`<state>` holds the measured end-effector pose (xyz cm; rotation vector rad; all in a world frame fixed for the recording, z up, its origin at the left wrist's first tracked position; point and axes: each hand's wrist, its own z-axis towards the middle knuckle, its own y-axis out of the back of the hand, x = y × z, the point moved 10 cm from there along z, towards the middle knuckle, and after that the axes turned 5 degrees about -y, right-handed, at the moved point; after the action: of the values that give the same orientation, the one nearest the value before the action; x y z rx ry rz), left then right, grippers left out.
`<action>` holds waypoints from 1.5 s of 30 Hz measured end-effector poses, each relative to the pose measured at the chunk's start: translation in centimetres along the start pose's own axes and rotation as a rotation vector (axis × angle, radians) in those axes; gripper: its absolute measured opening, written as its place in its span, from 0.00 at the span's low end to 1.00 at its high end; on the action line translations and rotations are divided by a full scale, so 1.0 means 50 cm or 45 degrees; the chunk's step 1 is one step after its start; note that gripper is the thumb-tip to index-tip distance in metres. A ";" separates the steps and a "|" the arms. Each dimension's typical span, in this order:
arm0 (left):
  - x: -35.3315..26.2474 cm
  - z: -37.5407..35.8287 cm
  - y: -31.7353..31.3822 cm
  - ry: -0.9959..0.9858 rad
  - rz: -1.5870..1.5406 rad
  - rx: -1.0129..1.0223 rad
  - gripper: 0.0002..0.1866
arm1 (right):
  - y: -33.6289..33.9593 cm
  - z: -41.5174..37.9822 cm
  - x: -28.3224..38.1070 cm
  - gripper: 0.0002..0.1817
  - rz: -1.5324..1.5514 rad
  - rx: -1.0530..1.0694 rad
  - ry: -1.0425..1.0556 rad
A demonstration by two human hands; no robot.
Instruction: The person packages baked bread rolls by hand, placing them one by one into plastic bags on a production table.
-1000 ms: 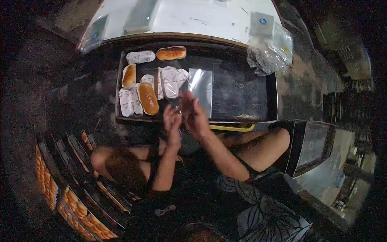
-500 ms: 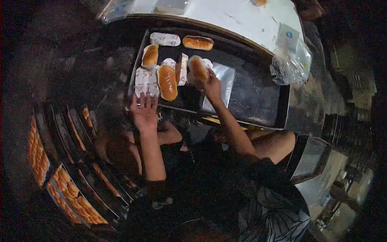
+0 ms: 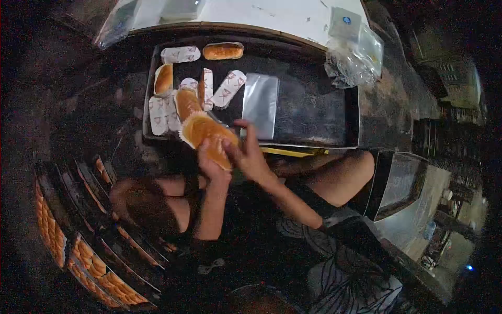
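Observation:
Near the front edge of a dark tray (image 3: pixel 314 142), my left hand (image 3: pixel 213 166) grips a glossy brown bun (image 3: pixel 209 137) in a pleated paper liner. My right hand (image 3: pixel 250 161) is at the bun's right side, its thumb and fingers on the bun. Behind the held bun, another bun (image 3: pixel 186 103) lies in the tray. Several paper-wrapped pieces, one of them a white printed wrapper (image 3: pixel 230 89), lie around it, some bottom up. A stack of clear plastic bags (image 3: pixel 260 104) rests flat in the tray's middle.
A white table (image 3: pixel 251 15) stands beyond the tray, with crumpled plastic bags (image 3: pixel 355 63) hanging over its edge. At the lower left, several racked trays hold golden bread (image 3: pixel 97 256). My bare legs are folded below the tray.
Both hands have come together on a bun in front of the tray. The left hand was open and empty before. A wrapped piece now lies bottom up beside the bags. The view has shifted.

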<state>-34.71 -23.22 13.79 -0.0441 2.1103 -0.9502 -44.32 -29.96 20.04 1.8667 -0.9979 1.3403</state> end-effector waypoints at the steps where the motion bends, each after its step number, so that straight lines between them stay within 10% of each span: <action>1: -0.014 0.007 -0.007 -0.006 -0.002 0.011 0.27 | 0.007 -0.002 0.004 0.29 0.001 -0.003 0.012; 3: -0.028 -0.008 -0.016 0.215 -0.117 -0.047 0.25 | -0.039 -0.062 0.090 0.32 -0.339 0.268 0.635; 8: 0.081 -0.060 -0.046 0.171 0.666 0.186 0.23 | 0.143 0.112 0.025 0.13 -0.542 -0.133 0.328; 10: 0.129 -0.064 -0.135 -0.439 2.125 0.983 0.27 | 0.230 0.174 0.197 0.13 -0.447 -0.395 0.608; 11: 0.178 -0.028 -0.091 -0.442 2.126 0.989 0.27 | 0.257 0.203 0.261 0.13 -0.656 -0.616 0.716; 13: 0.244 -0.031 -0.069 -1.601 2.336 1.270 0.21 | 0.250 0.231 0.341 0.19 -0.445 -0.622 0.967; 14: 0.229 -0.023 -0.071 -1.625 2.327 1.271 0.21 | 0.225 0.224 0.327 0.21 -0.566 -0.577 0.989; 16: 0.220 0.030 -0.059 -1.064 2.418 1.307 0.14 | 0.176 0.157 0.260 0.23 -0.710 -0.409 0.989; 19: 0.145 0.041 -0.072 -0.277 2.405 1.172 0.08 | 0.113 0.055 -0.133 0.14 -0.258 0.162 -0.038; 21: 0.122 0.017 -0.106 -0.293 2.489 1.303 0.07 | 0.071 -0.047 -0.184 0.13 -0.506 0.340 -0.108; 23: 0.115 -0.017 -0.123 -0.121 1.925 1.211 0.07 | 0.123 -0.059 -0.164 0.11 -0.587 -0.236 0.052; 25: 0.124 -0.044 -0.139 -0.111 1.722 1.226 0.06 | 0.112 -0.034 -0.156 0.13 -0.488 -0.233 0.131; 27: 0.024 -0.034 -0.151 -0.539 1.543 0.744 0.06 | 0.123 0.002 -0.131 0.16 -0.400 -0.246 0.208; 28: 0.018 -0.038 -0.139 -0.587 1.680 0.702 0.06 | 0.107 0.034 -0.210 0.18 0.352 0.040 -0.348; 31: -0.010 -0.066 -0.138 -0.575 1.471 0.663 0.06 | 0.016 0.045 -0.141 0.21 0.894 0.329 -0.613; 33: -0.045 -0.018 -0.093 -0.422 1.012 0.292 0.08 | -0.039 0.063 -0.033 0.22 1.715 0.128 -0.343; 35: 0.005 0.023 -0.043 0.454 -0.215 0.193 0.12 | -0.160 0.023 -0.059 0.21 1.776 0.470 -0.702; 36: -0.014 0.040 -0.010 0.446 -0.213 0.188 0.12 | -0.186 0.025 -0.097 0.19 1.372 0.544 -0.753; 38: -0.120 0.099 0.111 -0.099 0.036 -0.112 0.16 | -0.162 0.187 -0.160 0.18 -0.076 0.319 0.039; 40: -0.164 0.108 0.160 -0.172 0.017 -0.213 0.16 | -0.098 0.290 -0.051 0.28 -0.313 -0.360 0.253; 45: -0.189 0.089 0.161 -0.110 -0.269 -0.329 0.23 | -0.123 0.424 -0.160 0.33 -1.064 -0.164 0.066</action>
<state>-23.09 -17.06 13.08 -0.4388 2.1647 -0.7742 -30.43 -42.57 5.91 1.8181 -0.1944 0.7842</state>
